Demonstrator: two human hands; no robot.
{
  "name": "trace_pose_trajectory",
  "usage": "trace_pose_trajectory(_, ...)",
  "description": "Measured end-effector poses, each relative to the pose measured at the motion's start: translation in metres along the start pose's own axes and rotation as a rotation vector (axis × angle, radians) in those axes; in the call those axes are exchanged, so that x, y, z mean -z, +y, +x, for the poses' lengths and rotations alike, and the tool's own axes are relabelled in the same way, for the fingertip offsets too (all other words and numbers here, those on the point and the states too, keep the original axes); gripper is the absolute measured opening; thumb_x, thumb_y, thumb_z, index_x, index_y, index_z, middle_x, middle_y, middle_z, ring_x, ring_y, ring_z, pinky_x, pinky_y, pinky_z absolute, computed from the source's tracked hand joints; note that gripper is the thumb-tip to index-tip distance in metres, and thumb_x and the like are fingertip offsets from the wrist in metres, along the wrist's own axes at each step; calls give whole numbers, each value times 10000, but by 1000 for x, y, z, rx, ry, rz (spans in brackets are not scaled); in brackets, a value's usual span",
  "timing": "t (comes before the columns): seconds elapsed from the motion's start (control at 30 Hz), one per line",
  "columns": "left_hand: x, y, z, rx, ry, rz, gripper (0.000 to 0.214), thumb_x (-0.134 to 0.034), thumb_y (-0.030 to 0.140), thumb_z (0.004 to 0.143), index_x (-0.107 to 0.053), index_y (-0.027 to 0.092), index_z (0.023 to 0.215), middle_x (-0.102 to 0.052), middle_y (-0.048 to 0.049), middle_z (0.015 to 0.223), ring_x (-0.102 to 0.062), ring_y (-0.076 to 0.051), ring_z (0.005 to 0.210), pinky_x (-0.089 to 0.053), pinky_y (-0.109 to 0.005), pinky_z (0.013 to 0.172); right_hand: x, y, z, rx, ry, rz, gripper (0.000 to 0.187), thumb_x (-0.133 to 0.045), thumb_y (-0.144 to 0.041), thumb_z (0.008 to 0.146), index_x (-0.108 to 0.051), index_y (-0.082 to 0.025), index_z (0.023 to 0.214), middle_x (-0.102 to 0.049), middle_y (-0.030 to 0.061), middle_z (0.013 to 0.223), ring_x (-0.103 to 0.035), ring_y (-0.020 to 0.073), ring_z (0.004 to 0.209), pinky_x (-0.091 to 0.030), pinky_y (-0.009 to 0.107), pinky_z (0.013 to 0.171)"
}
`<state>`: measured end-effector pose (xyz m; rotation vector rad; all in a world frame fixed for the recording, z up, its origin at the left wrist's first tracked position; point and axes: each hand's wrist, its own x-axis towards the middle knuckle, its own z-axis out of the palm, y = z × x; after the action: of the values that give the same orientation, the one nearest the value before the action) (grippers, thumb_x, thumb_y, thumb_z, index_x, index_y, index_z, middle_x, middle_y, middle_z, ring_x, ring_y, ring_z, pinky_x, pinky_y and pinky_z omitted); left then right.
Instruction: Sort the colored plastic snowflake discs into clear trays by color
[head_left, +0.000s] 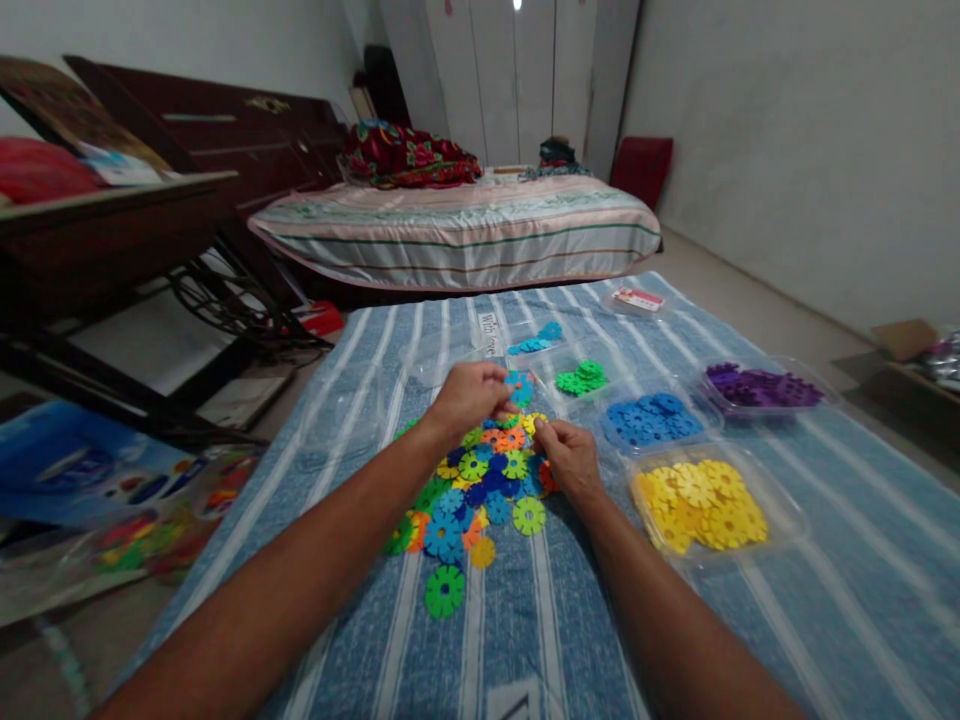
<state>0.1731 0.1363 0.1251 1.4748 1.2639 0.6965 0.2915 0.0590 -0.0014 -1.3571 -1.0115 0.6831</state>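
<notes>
A mixed heap of plastic snowflake discs (495, 475) in green, orange, yellow and blue lies on the striped cloth. Over the far side of this heap, my left hand (474, 397) is closed, its fingertips on a light blue snowflake disc (519, 386). To its right, my right hand (571, 456) pinches a yellow snowflake disc (533, 423) between thumb and finger. Sorted discs fill clear tubs: the yellow tub (784, 510) is nearest, then the blue tub (709, 425), the purple tub (825, 385) and the green tub (551, 372).
Light blue discs (534, 345) lie in a clear container at the back. Clear empty-looking containers (341, 415) stand at the left. A small lidded box (637, 299) sits at the far right corner. Beyond the table is a bed (465, 235); a sewing-machine table (112, 215) stands left.
</notes>
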Motion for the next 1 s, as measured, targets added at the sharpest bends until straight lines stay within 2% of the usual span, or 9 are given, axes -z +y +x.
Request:
trace_pose_trajectory(0.1, -15, 26, 33, -87, 119, -80, 288, -692, 126, 713, -609, 144, 988, -676, 0, 730, -690, -138, 665, -532, -236, 635, 0, 1, 0, -4, 5, 12, 514, -530, -594, 848, -545, -191, 528, -463, -30, 514, -410, 119, 532, -333, 255, 539)
trace_pose_trajectory(0.2, -20, 20, 36, -133, 73, 81, 163, -673, 174, 727, -630, 139, 880, -639, 7, 658, -655, -131, 620, -490, -220, 599, 1, 2, 0, -8, 15, 23, 514, -534, -591, 855, -562, -189, 536, -475, -28, 515, -422, 123, 538, -341, 259, 548)
trace_pose_trajectory(0.27, -18, 3, 24, -181, -70, 221, 73, -641, 200, 732, -633, 139, 771, -616, 14, 603, -622, -119, 577, -454, -208, 568, 1, 2, 0, -11, 18, 26, 507, -539, -581, 857, -568, -188, 538, -472, -29, 511, -421, 123, 534, -339, 261, 550)
trace_pose_trajectory(0.37, -7, -25, -1, -210, -280, 425, 91, -587, 223, 747, -632, 152, 713, -607, 23, 576, -588, -115, 552, -420, -209, 545, 1, 0, 1, -9, 20, 28, 502, -542, -573, 854, -570, -188, 534, -470, -31, 503, -425, 123, 528, -337, 260, 548)
trace_pose_trajectory(0.47, 7, -40, -25, -246, -367, 673, 111, -558, 201, 765, -644, 164, 704, -613, 25, 592, -567, -115, 586, -400, -217, 577, 1, -2, 1, -13, 24, 14, 505, -538, -577, 851, -566, -190, 526, -475, -29, 499, -437, 125, 525, -336, 258, 540)
trace_pose_trajectory(0.6, 18, -44, -52, -295, -494, 986, 135, -553, 136, 756, -681, 181, 750, -671, -1, 732, -616, -161, 717, -409, -250, 653, 2, -2, 0, -20, 18, 10, 505, -532, -579, 846, -560, -191, 523, -486, -27, 498, -448, 127, 528, -338, 257, 540)
trace_pose_trajectory(0.83, 16, -51, -75, -294, -523, 1240, 366, -590, 163, 778, -689, 253, 1118, -675, -62, 1035, -642, -257, 1003, -474, -324, 814, 3, -1, 0, -8, 4, 24, 513, -540, -592, 844, -569, -188, 529, -526, -19, 507, -475, 132, 542, -355, 259, 555)
trace_pose_trajectory(0.9, 15, -53, -77, -290, -514, 1262, 390, -583, 160, 785, -676, 258, 1151, -657, -70, 1046, -639, -265, 1007, -483, -339, 820, 3, -1, 0, -4, 8, 23, 514, -540, -593, 840, -569, -189, 525, -526, -17, 506, -476, 134, 541, -358, 260, 552)
trace_pose_trajectory(1.0, 14, -53, -77, -297, -514, 1270, 332, -573, 150, 782, -679, 237, 1085, -633, -75, 1037, -631, -265, 999, -485, -347, 814, 3, -1, 0, -8, 12, 18, 513, -545, -595, 837, -568, -190, 523, -518, -19, 505, -464, 131, 533, -354, 261, 544)
